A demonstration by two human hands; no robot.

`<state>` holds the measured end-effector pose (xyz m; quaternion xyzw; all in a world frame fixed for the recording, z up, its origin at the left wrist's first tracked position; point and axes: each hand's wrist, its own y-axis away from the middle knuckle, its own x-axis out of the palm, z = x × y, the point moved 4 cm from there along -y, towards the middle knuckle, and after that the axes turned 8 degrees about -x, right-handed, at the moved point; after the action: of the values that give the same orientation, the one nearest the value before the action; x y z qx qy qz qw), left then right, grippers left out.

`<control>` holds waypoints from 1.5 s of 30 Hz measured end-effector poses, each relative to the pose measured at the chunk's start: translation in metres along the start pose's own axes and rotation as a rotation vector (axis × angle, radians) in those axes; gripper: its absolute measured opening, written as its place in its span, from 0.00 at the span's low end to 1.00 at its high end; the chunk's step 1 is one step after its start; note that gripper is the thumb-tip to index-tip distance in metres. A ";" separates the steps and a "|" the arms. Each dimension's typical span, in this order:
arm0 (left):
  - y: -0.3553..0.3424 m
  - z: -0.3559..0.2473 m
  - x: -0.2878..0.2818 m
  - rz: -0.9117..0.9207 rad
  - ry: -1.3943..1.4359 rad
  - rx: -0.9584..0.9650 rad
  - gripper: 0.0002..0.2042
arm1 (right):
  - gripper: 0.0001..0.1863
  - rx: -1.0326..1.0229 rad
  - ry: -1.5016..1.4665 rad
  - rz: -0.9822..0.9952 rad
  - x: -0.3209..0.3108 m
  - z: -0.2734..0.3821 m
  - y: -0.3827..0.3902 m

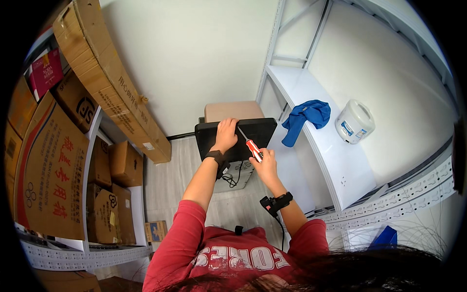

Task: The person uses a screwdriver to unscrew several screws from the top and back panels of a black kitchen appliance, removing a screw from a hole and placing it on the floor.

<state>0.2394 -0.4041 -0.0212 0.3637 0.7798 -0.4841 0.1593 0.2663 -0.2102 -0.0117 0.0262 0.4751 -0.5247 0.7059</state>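
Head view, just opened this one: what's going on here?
The person's left hand rests on the upper part of a black panel, while the right hand grips a red-and-white screwdriver with its shaft pointing at the panel. Whether the tip touches it or sits in a screw is too small to tell. On the white shelf to the right, a blue cloth hangs partly over the edge beside a white container.

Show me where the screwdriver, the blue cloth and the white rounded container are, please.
Screwdriver (251, 146): head view, on the front part of its red-and-white handle.
Blue cloth (316, 114): head view, on its bunched main part.
White rounded container (354, 123): head view, on its side.
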 end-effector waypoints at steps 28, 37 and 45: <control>0.004 -0.001 0.000 0.034 0.007 0.001 0.22 | 0.20 -0.003 -0.113 0.072 -0.002 -0.003 0.017; 0.005 0.002 -0.003 0.142 0.027 0.002 0.24 | 0.19 0.052 -0.124 0.111 0.004 -0.015 0.037; 0.029 0.002 -0.020 0.072 0.143 0.082 0.20 | 0.20 0.070 -0.136 0.150 0.026 -0.015 0.057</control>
<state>0.2745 -0.4060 -0.0284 0.4310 0.7552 -0.4825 0.1056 0.2998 -0.1952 -0.0646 0.0507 0.4044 -0.4870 0.7725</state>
